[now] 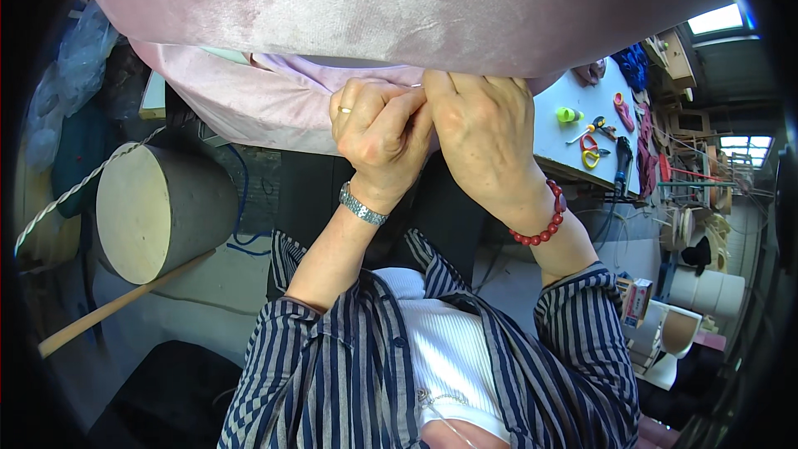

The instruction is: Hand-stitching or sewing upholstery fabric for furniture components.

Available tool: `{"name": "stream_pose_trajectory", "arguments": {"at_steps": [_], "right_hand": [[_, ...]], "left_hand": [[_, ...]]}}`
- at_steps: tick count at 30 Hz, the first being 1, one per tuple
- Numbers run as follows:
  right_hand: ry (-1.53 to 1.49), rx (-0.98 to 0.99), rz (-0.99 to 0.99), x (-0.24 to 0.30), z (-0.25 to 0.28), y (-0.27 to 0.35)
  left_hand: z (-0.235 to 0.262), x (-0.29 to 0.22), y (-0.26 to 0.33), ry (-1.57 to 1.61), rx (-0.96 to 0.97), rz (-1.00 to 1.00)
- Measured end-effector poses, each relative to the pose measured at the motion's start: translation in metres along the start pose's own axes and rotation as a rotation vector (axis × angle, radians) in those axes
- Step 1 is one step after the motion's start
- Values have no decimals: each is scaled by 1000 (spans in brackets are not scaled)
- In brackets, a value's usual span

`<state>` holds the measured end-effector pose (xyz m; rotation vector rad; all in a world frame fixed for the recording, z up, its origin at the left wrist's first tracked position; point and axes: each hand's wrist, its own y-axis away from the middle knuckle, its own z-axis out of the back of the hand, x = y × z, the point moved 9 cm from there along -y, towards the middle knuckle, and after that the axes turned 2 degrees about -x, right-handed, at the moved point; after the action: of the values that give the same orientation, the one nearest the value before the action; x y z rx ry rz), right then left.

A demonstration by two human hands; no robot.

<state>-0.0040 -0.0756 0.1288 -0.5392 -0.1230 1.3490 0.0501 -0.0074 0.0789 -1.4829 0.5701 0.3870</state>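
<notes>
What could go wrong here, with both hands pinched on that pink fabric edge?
1. The left hand and right hand press together at the seam of the pink fabric; if a needle is there (too small to tell), a fingertip could get pricked.
2. The fabric hangs over the table edge, so it might slip or drag.
3. The scissors lie close to that edge and could get knocked off.

**Single head-worn fisheye, looking steeply down, close range**

One view only, no second view to overlap. Camera sits on the person's head, facing down past the striped-shirt chest. Both hands fill the centre, very near the lens, against the pale pink velvety upholstered cushion (399, 8). Wide fisheye: edges curve, dark circular rim. White tabletop (559, 143) at right, farther off.
</notes>
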Motion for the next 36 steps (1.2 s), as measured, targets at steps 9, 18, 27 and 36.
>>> {"name": "stream_pose_trajectory", "arguments": {"at_steps": [9, 18, 27, 36], "right_hand": [[-1, 61, 21, -6, -5, -11], [-382, -358, 63, -8, 1, -6], [-539, -559, 163, 10, 57, 5], [-1290, -702, -266, -80, 126, 65]], "left_hand": [[4, 1, 0, 1, -15, -17], [0, 1, 1, 35, -45, -5], [0, 1, 1, 29, -6, 14], [1, 3, -2, -62, 5, 44]]}}
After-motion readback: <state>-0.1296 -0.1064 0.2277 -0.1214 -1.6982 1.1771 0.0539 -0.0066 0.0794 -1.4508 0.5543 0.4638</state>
